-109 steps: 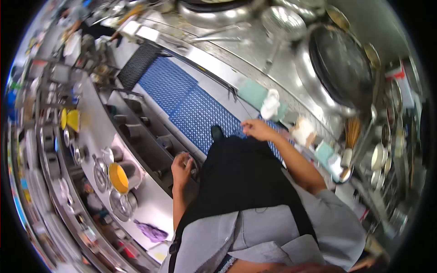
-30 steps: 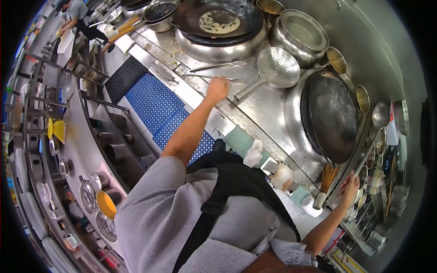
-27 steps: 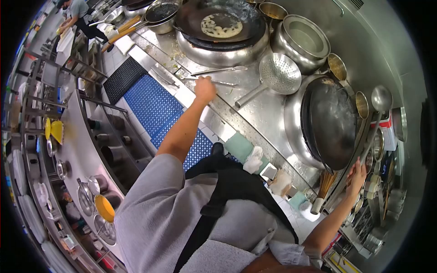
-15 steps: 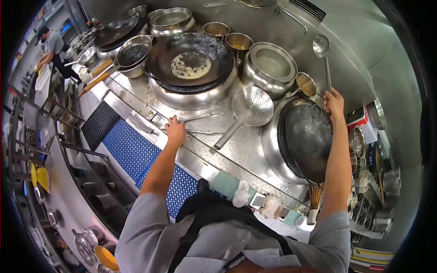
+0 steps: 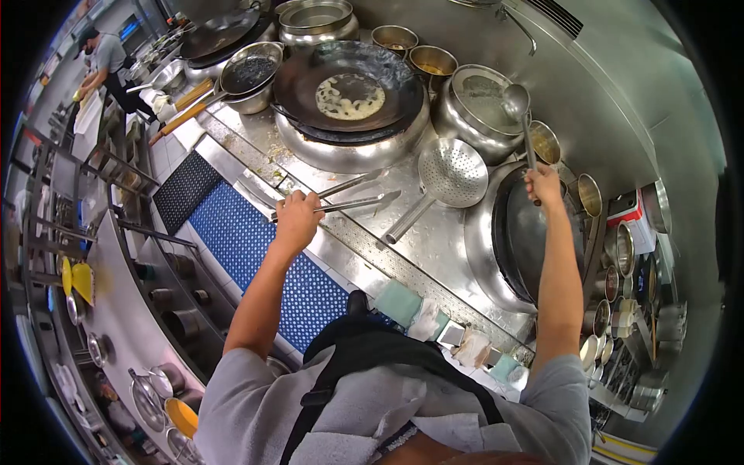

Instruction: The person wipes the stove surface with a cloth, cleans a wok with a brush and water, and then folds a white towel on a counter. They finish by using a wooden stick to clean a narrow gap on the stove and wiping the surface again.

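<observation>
My left hand (image 5: 297, 220) is closed around the near end of metal tongs (image 5: 358, 203), whose two arms stand apart above the steel counter's front part. In my right hand (image 5: 544, 187) is the handle of a ladle (image 5: 516, 102), its bowl above the rim of a steel pot (image 5: 482, 97). Below my right hand sits a dark wok (image 5: 535, 240) on the right burner. Between my hands lies a perforated skimmer (image 5: 453, 172), its handle pointing toward me. A large wok (image 5: 298, 89) further back contains a pale, patchy food (image 5: 349, 99).
Small steel pots (image 5: 432, 62) stand along the back wall. At left are a wire strainer (image 5: 249, 71) over a pot and another wok (image 5: 221, 35). Folded cloths (image 5: 399, 301) lie on the front edge. A co-worker (image 5: 105, 66) stands far left.
My right hand has swung the ladle leftward, from beside the wall to over the steel pot. My left hand has raised the tongs, which lay lower on the counter. The view has shifted.
</observation>
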{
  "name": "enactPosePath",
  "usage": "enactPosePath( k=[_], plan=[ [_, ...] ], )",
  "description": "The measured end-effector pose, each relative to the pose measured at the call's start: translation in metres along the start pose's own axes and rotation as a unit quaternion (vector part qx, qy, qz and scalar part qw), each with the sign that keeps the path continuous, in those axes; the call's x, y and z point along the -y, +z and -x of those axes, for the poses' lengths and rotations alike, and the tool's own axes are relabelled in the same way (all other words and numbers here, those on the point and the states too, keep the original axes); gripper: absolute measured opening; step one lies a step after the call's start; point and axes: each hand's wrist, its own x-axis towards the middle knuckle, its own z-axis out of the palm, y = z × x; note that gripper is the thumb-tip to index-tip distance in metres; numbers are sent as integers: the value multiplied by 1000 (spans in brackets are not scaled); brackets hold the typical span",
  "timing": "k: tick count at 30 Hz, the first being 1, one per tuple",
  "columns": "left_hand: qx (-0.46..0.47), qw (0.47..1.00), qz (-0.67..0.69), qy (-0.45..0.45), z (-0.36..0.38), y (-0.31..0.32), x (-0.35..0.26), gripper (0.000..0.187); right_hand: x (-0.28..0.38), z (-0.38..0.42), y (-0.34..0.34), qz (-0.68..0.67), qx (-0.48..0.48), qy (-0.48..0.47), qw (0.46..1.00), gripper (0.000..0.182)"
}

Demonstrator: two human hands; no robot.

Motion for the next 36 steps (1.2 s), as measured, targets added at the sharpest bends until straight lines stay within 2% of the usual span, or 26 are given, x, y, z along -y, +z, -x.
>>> enactPosePath(
  k=[2, 4, 8, 11, 16, 19, 22, 23, 25, 26, 28, 30, 31, 34, 36],
  plan=[
    [-19, 1000, 12, 2, 0, -18, -16, 22, -3, 6, 13, -87, 24, 32, 995, 5],
    [-49, 998, 26, 30, -8, -26, -33, 29, 3, 16, 22, -198, 43, 67, 977, 4],
    [-57, 995, 68, 53, -43, -24, -68, 41, 5, 32, 26, -392, 59, 105, 912, 7],
    [-54, 996, 66, 31, -77, -19, -90, 40, 11, 49, 19, -451, 96, 104, 881, 8],
    [-104, 994, 20, -28, -169, -22, -85, 36, 56, 101, 20, -411, 114, 97, 899, 10],
    [-57, 996, -20, -59, -227, -4, -65, 34, 77, 130, 34, -397, 136, 111, 901, 12],
    [-12, 994, -25, -107, -261, 8, -63, 21, 84, 151, 58, -425, 177, 129, 878, 23],
    [-9, 993, -35, -113, -272, 18, -59, 34, 86, 157, 69, -436, 180, 138, 871, 23],
    [8, 992, -24, -122, -288, 34, -54, 33, 91, 168, 92, -454, 204, 149, 854, 24],
    [18, 992, -19, -125, -295, 42, -51, 32, 95, 171, 103, -459, 253, 146, 839, 29],
    [20, 992, 2, -128, -308, 57, -41, 33, 92, 173, 126, -454, 266, 152, 837, 43],
    [27, 992, 8, -122, -309, 57, -37, 35, 96, 179, 155, -388, 255, 129, 876, 51],
    [58, 992, 13, -108, -310, 46, -38, 39, 96, 179, 163, -355, 250, 115, 894, 56],
    [58, 995, -12, -74, -297, 20, -44, 37, 74, 162, 175, -181, 229, -2, 956, 58],
    [58, 995, -8, -85, -310, 37, -25, 34, 71, 153, 168, -126, 150, -20, 980, 55]
  ],
)
